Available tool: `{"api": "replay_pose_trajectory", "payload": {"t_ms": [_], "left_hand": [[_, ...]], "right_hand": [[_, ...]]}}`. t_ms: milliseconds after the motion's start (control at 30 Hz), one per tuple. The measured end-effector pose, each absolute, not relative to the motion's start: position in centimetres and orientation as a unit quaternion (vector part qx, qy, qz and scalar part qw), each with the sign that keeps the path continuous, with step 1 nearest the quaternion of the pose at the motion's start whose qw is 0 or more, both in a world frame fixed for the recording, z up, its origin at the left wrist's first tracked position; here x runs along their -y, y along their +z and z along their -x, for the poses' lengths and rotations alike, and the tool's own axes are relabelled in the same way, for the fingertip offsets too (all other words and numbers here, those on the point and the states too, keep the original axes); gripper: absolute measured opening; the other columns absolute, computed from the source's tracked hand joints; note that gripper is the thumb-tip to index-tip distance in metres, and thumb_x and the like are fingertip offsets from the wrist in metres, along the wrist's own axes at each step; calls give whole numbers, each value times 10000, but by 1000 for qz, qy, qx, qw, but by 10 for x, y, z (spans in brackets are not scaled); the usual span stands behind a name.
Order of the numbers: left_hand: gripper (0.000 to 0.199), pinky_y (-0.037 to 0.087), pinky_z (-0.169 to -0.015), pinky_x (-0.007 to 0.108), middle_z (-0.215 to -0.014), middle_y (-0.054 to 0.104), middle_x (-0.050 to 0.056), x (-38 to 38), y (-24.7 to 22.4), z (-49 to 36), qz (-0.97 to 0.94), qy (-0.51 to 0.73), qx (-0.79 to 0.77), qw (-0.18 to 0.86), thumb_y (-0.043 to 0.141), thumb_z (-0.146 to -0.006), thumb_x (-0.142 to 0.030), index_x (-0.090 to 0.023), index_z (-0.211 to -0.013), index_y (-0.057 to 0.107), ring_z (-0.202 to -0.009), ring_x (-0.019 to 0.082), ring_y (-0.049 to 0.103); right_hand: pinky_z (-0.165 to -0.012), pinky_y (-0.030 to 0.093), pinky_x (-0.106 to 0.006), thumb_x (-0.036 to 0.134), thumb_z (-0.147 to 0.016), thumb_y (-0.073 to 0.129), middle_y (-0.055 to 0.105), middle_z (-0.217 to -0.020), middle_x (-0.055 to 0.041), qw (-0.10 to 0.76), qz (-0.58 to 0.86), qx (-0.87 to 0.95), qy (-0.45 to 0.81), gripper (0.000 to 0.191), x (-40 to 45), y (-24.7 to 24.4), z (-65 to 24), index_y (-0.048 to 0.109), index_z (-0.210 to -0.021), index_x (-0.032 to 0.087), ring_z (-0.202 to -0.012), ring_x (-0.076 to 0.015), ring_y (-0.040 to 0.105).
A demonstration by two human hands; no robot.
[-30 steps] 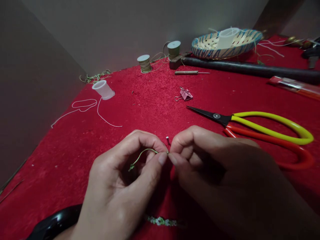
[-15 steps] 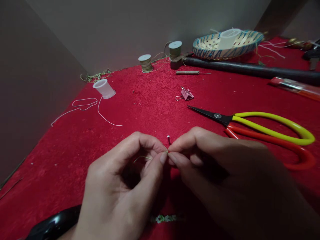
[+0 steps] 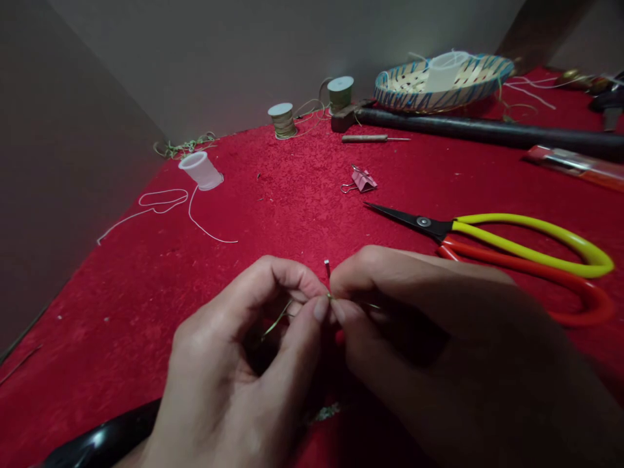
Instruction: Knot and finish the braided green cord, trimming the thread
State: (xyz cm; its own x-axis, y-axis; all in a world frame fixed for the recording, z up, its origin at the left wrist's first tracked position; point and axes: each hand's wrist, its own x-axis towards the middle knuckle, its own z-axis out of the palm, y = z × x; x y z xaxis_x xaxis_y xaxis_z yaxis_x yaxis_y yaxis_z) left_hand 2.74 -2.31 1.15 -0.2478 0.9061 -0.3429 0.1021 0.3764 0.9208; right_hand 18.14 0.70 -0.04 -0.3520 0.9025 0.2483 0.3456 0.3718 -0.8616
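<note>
My left hand [image 3: 244, 351] and my right hand [image 3: 414, 338] meet in the middle, thumb and forefinger of each pinched on a thin greenish thread [image 3: 277, 323]. One stretch of it shows inside the curl of my left fingers, another beside my right thumb. The bit between the fingertips is mostly covered. Just beyond the fingertips a small nail [image 3: 327, 265] stands upright from the red cloth. Below the hands, in shadow, lies a small green and white knotted piece [image 3: 327, 411], partly hidden.
Scissors [image 3: 424, 222] with yellow and red handles lie at right, beside a pink binder clip [image 3: 363, 179]. Farther back are an awl [image 3: 365, 139], a hammer [image 3: 439, 121], thread spools [image 3: 283, 122] and a woven basket [image 3: 390, 97]. A white spool [image 3: 202, 171] sits left.
More of the thread now shows, inside my left hand and beside my right thumb. Both hands stay pinched together. The knotted piece below looks more hidden, and the view has shifted slightly.
</note>
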Motion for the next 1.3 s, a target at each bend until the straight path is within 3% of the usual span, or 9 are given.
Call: {"api": "replay_pose_trajectory", "payload": {"t_ms": [300, 500, 900, 1133, 1300], "left_hand": [[168, 497, -491, 216, -614, 700, -25, 20, 13, -25, -400, 420, -659, 479, 897, -746, -314, -281, -729, 733, -549, 149, 614], [147, 487, -483, 210, -616, 722, -8, 19, 10, -25, -439, 424, -657, 443, 891, -761, -303, -272, -713, 755, -536, 146, 608], [164, 500, -480, 216, -623, 703, -10, 18, 14, -27, -407, 433, -646, 479, 895, -732, -257, -257, -706, 733, -538, 159, 635], [127, 424, -431, 206, -624, 640, 4, 19, 11, -19, -404, 391, -625, 541, 814, -861, -363, -252, -831, 762, -507, 142, 549], [151, 398, -444, 192, -603, 581, -18, 19, 12, -16, -386, 381, -630, 555, 868, -811, -361, -257, -764, 770, -493, 117, 508]], "right_hand": [[-407, 377, -154, 142, -834, 641, 600, -520, 110, 415, 437, 718, 348, 177, -9, -11, -178, 600, -691, 239, -426, -50, 542], [-526, 497, -247, 231, -879, 629, 631, -594, 32, 346, 473, 745, 318, 96, -11, 3, -172, 708, -859, 282, -595, -177, 673], [-544, 522, -278, 266, -858, 652, 636, -601, 8, 341, 469, 755, 305, 87, -18, 1, -161, 732, -843, 294, -633, -212, 683], [-481, 486, -274, 217, -835, 651, 637, -556, 19, 353, 472, 740, 324, 117, -15, 0, -172, 713, -769, 292, -542, -194, 651], [-328, 341, -204, 126, -747, 660, 606, -450, 94, 402, 459, 688, 392, 196, -14, -15, -178, 646, -613, 268, -342, -86, 493]]}}
